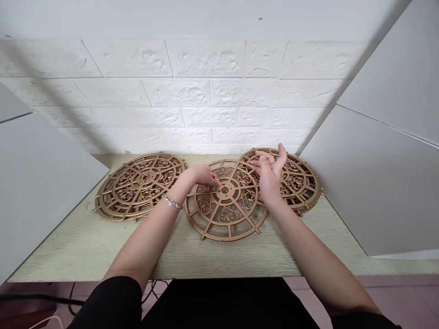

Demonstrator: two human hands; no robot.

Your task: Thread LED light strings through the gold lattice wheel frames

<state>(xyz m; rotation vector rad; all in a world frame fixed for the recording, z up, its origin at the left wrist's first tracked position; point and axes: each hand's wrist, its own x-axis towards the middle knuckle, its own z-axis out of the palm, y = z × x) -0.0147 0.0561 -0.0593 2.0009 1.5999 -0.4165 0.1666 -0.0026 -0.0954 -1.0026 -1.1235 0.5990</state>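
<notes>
Middle round gold openwork panel is seen lying flat on the bench, centred between two piles of similar panels. Left hand is the nearer: reached in from the near-left, wrist bent, fingertips set at the left side of the hub, so the hub is found just right of that grip. No long axis can be given, the outline being round; spokes are run outward all around. Left grip is closed in to a narrow pinch, fingers pointed down; a small red spot is shown at the fingertips, but whether a nail or a held bit cannot be told, nor can any hold on the panel be confirmed. Right hand is raised farther off, by the panel's right edge and in front of the right pile; its fingers are loosely spread, with nothing visibly gripped, so the hub is placed to its left and lower. Left pile is set beyond the left forearm, a thin yellow strand laid across it. Contact between middle panel and right pile is not made out. Bracelet is worn on the left wrist.
</notes>
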